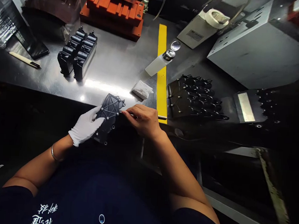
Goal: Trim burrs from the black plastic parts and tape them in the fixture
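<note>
My left hand [87, 126], in a white glove, grips a black plastic part [111, 106] by its left side, over the table's front edge. The part's face shows crossed ribs and several small round metal inserts. Bare and with its fingers pinched together, my right hand [144, 120] is at the part's right edge. It holds a thin tool whose shape is mostly hidden by the fingers; its tip is at the part's edge. A crumpled white cloth [142, 90] lies on the metal table [112, 63] just beyond my right hand.
Two black parts [78, 53] stand at the back left, near a cream-handled knife [24, 59]. An orange fixture [114, 13] is behind them. A white bottle [159, 63] stands by a yellow strip [162, 92]. More black parts [192, 97] and a grey metal box [263, 51] are right.
</note>
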`<state>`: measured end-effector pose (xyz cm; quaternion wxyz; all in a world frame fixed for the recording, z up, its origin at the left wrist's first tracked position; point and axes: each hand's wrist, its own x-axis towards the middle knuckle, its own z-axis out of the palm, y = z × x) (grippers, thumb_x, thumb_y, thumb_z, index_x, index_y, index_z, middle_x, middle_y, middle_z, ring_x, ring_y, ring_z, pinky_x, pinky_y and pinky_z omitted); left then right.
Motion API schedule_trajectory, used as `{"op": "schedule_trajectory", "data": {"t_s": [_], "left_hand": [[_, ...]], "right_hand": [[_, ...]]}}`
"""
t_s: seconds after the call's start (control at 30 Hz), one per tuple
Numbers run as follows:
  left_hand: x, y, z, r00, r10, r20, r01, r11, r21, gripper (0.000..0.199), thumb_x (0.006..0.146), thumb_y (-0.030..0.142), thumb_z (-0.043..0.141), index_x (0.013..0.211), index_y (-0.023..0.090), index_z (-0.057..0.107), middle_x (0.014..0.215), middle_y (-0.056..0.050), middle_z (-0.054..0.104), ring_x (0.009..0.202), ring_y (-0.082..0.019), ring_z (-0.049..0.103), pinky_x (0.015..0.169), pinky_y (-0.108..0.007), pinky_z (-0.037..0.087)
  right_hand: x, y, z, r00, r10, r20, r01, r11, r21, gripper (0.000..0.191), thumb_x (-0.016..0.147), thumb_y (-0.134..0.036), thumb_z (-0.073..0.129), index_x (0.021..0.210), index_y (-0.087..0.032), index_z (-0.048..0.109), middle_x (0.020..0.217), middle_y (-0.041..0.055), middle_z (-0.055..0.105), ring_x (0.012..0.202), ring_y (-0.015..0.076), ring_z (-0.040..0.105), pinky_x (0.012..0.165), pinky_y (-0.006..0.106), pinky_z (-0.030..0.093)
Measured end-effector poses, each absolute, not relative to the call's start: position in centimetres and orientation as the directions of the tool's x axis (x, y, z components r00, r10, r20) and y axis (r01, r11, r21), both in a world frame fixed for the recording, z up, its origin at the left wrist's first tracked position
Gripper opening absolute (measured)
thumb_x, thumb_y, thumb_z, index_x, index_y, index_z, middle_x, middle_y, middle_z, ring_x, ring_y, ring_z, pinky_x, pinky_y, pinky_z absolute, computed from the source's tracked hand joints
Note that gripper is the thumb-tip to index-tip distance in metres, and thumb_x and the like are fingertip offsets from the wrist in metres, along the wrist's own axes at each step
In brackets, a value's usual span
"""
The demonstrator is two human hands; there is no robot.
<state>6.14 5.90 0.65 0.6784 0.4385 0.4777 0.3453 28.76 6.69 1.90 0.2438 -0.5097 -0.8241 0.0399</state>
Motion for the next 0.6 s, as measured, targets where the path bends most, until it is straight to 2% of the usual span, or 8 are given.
{"op": "schedule_trajectory", "data": {"t_s": [0.13,0.37,0.6], "left_hand": [[5.9,6.2,0.7,0.300,0.891,-0.340,-0.010,0.359,0.933,0.061,0.077,0.032,0.068,0.134,0.016,0.053,0.108,-0.008,0.072,0.097,-0.024,0.068,0.089,-0.035,0.054],[6.1,6.1,0.7,0.301,0.893,-0.334,-0.041,0.362,0.931,0.060,0.077,0.033,0.068,0.134,0.016,0.053,0.102,-0.008,0.073,0.095,-0.024,0.068,0.089,-0.036,0.054],[6.2,6.0,0.4,0.288,0.886,-0.364,-0.057,0.395,0.917,0.067,0.076,0.034,0.070,0.137,0.015,0.049,0.108,-0.009,0.072,0.102,-0.025,0.067,0.094,-0.038,0.052]], "right_hand": [[29.1,7.4,2.3,-0.416,0.857,0.304,0.810,0.501,-0.303,0.030,0.090,-0.037,0.055,0.070,-0.020,0.068,0.062,0.0020,0.065,0.056,0.0114,0.056,0.055,0.024,0.036],[28.9,7.2,1.6,-0.346,0.858,0.380,0.803,0.480,-0.352,0.029,0.089,-0.036,0.057,0.068,-0.018,0.066,0.059,0.0011,0.064,0.050,0.0095,0.053,0.050,0.023,0.035],[28.9,6.3,0.3,-0.234,0.879,0.416,0.815,0.411,-0.409,0.029,0.088,-0.036,0.058,0.068,-0.018,0.067,0.059,0.0015,0.064,0.051,0.0103,0.055,0.051,0.023,0.037]]}}
